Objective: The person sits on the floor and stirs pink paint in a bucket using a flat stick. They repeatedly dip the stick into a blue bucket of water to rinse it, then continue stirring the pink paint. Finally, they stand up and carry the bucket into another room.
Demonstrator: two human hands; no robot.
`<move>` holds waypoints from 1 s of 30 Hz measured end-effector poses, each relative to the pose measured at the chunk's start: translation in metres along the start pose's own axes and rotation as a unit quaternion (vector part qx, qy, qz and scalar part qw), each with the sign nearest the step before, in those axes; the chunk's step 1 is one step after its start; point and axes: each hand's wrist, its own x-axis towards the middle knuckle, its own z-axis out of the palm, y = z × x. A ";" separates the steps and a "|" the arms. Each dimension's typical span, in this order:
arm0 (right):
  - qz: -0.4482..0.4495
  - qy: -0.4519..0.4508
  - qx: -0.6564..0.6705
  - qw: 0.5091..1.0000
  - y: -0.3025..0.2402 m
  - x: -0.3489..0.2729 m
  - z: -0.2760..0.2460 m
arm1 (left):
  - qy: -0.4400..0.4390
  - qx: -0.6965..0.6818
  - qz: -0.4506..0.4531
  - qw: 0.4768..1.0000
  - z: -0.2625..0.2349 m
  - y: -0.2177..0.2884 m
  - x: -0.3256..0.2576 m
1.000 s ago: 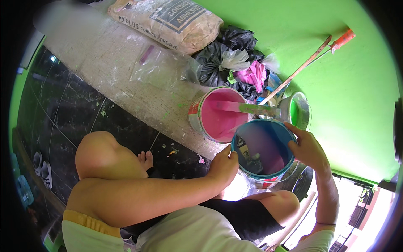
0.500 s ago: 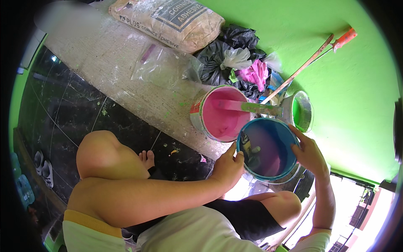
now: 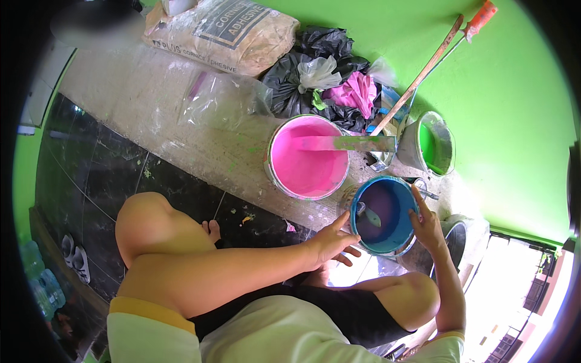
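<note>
Blue bucket (image 3: 396,228) lowered, now apart from pink-paint bucket (image 3: 279,184) — seemingly set down, weight off hands. Left hand (image 3: 328,245) loosened, fingers spread beside rim, contact unclear; right hand (image 3: 428,228) partly curled — thumb and fingers pinching opposite rim.

Blue bucket (image 3: 398,225), pink paint (image 3: 307,174), green wall (image 3: 514,133)

Glare from lower-right opening (image 3: 505,293); edges dark, bent.

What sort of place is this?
Probably a home or workspace being redecorated: there's what looks like pink paint with a flat stick in it, green paint near a green wall, and a bulky sack.
</note>
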 end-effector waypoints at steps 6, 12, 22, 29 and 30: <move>0.037 0.026 0.005 0.999 0.058 0.004 0.039 | -0.001 0.015 -0.035 0.999 0.001 -0.013 0.034; 0.013 -0.001 0.017 1.000 0.108 -0.003 0.061 | -0.025 0.060 -0.063 0.996 0.012 -0.015 0.055; -0.046 -0.014 0.085 0.995 -0.040 0.054 -0.046 | -0.032 0.594 -0.054 0.802 0.019 0.090 -0.017; -0.024 -0.095 0.314 0.944 -0.132 0.129 -0.021 | 0.268 0.682 0.053 0.678 -0.020 0.228 -0.071; -0.051 -0.090 0.336 0.936 -0.145 0.131 -0.018 | 0.295 0.651 0.068 0.696 -0.038 0.236 -0.077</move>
